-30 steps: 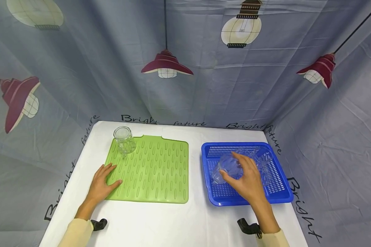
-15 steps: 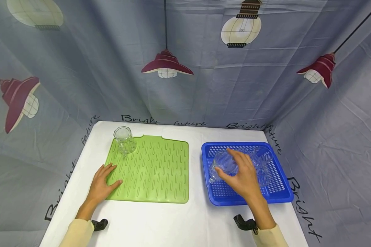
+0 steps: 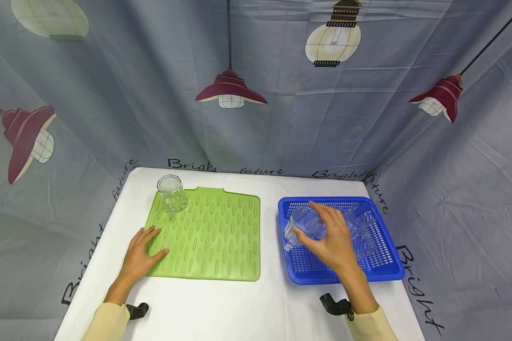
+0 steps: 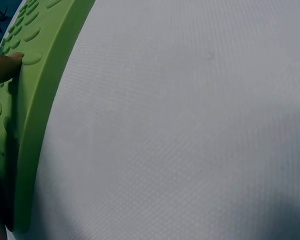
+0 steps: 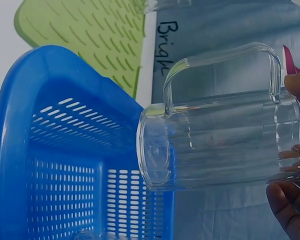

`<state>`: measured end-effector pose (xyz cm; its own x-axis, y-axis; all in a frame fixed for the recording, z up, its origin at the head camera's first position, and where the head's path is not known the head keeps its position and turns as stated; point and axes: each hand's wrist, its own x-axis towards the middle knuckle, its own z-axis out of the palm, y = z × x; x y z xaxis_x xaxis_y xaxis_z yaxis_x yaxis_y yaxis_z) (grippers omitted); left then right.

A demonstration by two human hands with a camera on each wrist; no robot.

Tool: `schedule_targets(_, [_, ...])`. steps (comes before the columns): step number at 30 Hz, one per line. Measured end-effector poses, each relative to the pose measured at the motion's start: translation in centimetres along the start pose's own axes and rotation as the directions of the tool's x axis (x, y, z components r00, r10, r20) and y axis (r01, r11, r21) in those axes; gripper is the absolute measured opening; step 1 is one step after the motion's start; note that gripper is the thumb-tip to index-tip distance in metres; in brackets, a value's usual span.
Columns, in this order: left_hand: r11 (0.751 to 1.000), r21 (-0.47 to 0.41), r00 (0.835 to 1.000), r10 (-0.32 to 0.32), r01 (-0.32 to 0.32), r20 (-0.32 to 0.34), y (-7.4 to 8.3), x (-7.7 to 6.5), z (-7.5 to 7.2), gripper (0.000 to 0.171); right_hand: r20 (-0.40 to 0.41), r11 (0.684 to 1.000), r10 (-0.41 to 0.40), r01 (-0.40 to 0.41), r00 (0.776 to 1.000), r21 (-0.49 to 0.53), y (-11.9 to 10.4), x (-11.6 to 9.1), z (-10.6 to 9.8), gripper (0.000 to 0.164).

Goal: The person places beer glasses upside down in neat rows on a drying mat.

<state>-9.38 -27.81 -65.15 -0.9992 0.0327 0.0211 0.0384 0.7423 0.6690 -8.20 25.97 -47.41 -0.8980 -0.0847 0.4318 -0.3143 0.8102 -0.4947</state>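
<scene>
In the head view my right hand (image 3: 336, 241) pinches a clear glass mug (image 3: 305, 221) between thumb and fingers, over the left part of a blue plastic basket (image 3: 299, 278). The right wrist view has the mug (image 5: 220, 140) lying sideways, its handle (image 5: 222, 57) uppermost, with fingertips (image 5: 285, 202) at its right end. My left hand (image 3: 137, 255) rests with spread fingers on the left edge of a green ridged mat (image 3: 213, 237). Only part of one fingertip (image 4: 5, 69) on the mat shows clearly in the left wrist view.
Another clear glass mug (image 3: 172, 193) stands at the mat's far left corner. More clear glassware (image 3: 362, 232) lies in the basket's right part; its number is hard to tell. A white table (image 3: 222, 308) bears everything, with a grey printed curtain (image 3: 277, 128) behind and beside it.
My right hand has moved a little left within the basket area, carrying the mug with it. The mug's handle side has come into view. My left hand has stayed still.
</scene>
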Motion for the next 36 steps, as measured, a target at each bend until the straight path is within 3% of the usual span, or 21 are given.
schedule_targets(11, [1.000,-0.003,1.000,-0.005,0.005,-0.002,0.3,0.0,0.2,0.078,0.020,0.999,-0.043,0.042,0.999,0.023,-1.0,0.4,0.7,0.083])
schedule_targets(27, [0.998,0.011,0.998,-0.066,0.066,-0.020,1.7,-0.6,0.5,0.082,0.078,0.995,-0.082,0.077,0.994,0.064,-2.4,1.5,2.1,0.083])
schedule_targets(36, [0.999,0.022,0.999,-0.043,0.044,-0.025,1.9,-0.7,0.5,0.078,0.082,0.991,-0.104,0.096,0.991,0.096,-3.2,2.0,3.2,0.081])
